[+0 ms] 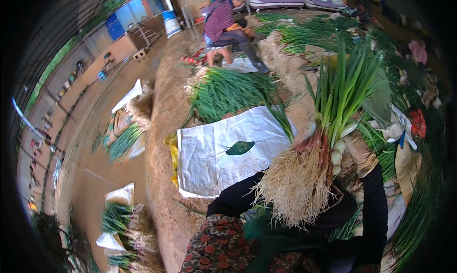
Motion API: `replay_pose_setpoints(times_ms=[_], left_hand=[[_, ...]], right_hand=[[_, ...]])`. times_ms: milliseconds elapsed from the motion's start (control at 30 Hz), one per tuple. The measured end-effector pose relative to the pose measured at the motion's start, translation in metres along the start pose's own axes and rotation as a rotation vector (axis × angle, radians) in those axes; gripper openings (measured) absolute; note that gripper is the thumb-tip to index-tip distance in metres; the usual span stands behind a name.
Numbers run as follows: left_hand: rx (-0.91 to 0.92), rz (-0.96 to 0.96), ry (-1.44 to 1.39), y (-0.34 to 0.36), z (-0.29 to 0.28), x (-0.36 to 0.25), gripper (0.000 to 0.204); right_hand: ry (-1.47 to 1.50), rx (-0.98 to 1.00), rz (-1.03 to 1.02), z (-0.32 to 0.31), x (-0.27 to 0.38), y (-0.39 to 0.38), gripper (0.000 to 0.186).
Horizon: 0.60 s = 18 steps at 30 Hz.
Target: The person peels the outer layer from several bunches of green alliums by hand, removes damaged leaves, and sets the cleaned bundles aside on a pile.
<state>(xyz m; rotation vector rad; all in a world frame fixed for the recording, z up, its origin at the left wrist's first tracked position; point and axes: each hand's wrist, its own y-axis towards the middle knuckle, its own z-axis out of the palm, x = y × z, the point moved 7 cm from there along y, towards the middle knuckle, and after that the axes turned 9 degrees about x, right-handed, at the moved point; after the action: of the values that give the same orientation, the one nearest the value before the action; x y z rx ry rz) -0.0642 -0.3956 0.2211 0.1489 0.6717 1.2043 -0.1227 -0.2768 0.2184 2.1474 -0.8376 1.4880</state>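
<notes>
Bunch of long green onions with bright green leaves, reddish stems and a shaggy mass of straw-coloured roots [297, 187] held up in front of the wearer's body, leaves upward, roots hanging low. Right hand [359, 151], in a tan covering, on the bunch's right side: clamped on the stems, pale rounded fingertips curled over the front. Left hand [303, 136] at the bunch's left side, mostly hidden behind the roots; a pale tip shows against the stems, but cannot tell whether its fingers are closed.

Beyond the left forearm, a white woven plastic sheet with a dark green patch [209, 154] lies spread on brown earth, yellow plastic [172, 158] showing along its left edge. Just past the sheet, a thick heap of slender green onions [231, 94]. Behind that heap, a person in a checked reddish-purple top [221, 20] sits on a low pinkish stool [219, 54], bent forward.

Lower ground at left: bundles of rooted green onions [126, 235] beside pale wrapping. Far right: small crumpled red plastic piece [418, 123].
</notes>
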Motion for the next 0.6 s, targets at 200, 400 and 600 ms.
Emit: replay_pose_setpoints(times_ms=[200, 400, 600], left_hand=[[-0.042, 0.061, 0.033, -0.034, -0.007, -0.031, 0.069], [-0.177, 0.191, 0.101, -0.111, -0.012, -0.097, 0.07], [-0.183, 0.21, 0.108, -0.13, -0.014, -0.119, 0.071]], right_hand=[[-0.001, 0.018, -0.354, 0.075, 0.073, -0.01, 0.025], [-1.343, 0.005, -0.14, 0.026, 0.006, -0.024, 0.038], [-1.442, 0.202, 0.77, -0.134, -0.15, -0.197, 0.035]])
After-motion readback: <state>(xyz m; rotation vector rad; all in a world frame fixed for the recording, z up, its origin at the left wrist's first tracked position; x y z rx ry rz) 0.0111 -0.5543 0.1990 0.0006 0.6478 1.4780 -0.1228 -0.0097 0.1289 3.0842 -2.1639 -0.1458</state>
